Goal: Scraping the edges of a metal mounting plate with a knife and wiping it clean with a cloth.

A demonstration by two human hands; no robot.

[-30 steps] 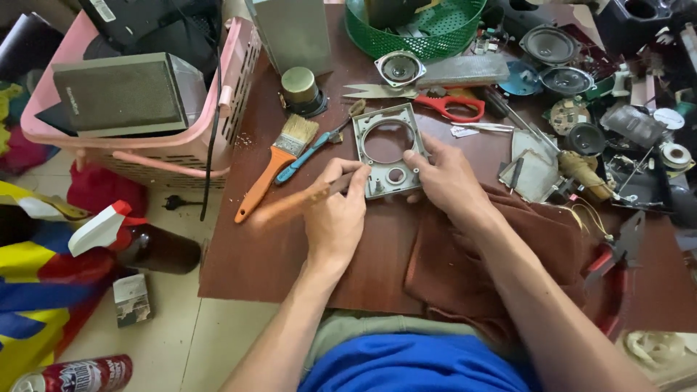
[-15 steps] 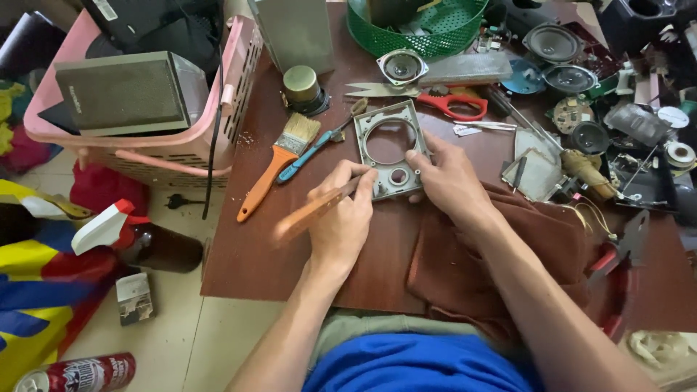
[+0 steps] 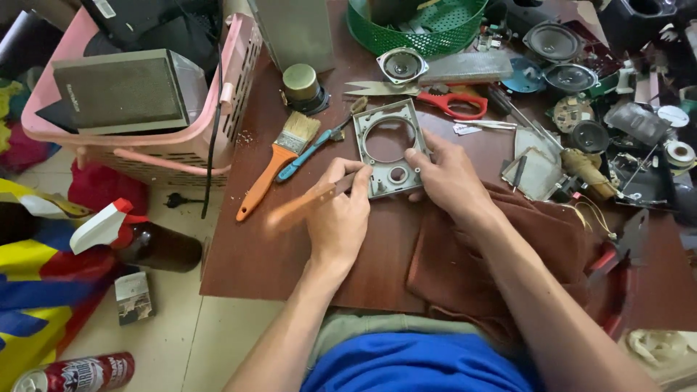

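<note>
- Orange-handled paintbrush [image 3: 276, 163] lies on brown table [image 3: 254, 254], left of the work.
- Left hand [image 3: 337, 218] pinches a wooden-handled tool [image 3: 308, 203], tip on the grey speaker frame [image 3: 388, 149].
- Right hand [image 3: 446, 174], fingers spread, presses the frame's right edge at table centre.
- Red scissors [image 3: 454, 105] beyond.

Two paintbrushes [image 3: 278, 167] [image 3: 308, 203], one grey frame [image 3: 388, 149], one pair of scissors [image 3: 435, 98], two baskets [image 3: 225, 116] [image 3: 435, 40], three loose speakers [image 3: 401, 65] [image 3: 549, 41] [image 3: 571, 76], one can [image 3: 72, 374].

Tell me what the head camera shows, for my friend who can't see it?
Two hands work on a grey speaker frame on a brown table. The left hand holds a brush against it; the right hand steadies it.
</note>
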